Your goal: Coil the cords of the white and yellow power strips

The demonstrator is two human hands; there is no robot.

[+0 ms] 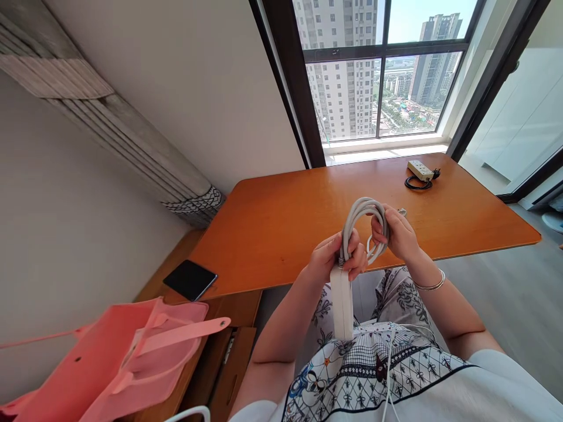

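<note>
1. The looped grey cable is held up above the person's lap, by the near edge of the table; its white bar hangs below.
2. Left hand: fingers curled, pinching the coil just above the bar, forearm angled up and inward.
3. Right hand: thumb and fingers pinching the coil's opposite side, wrist raised.
4. Farther off, a beige power strip lies on the tabletop.
</note>
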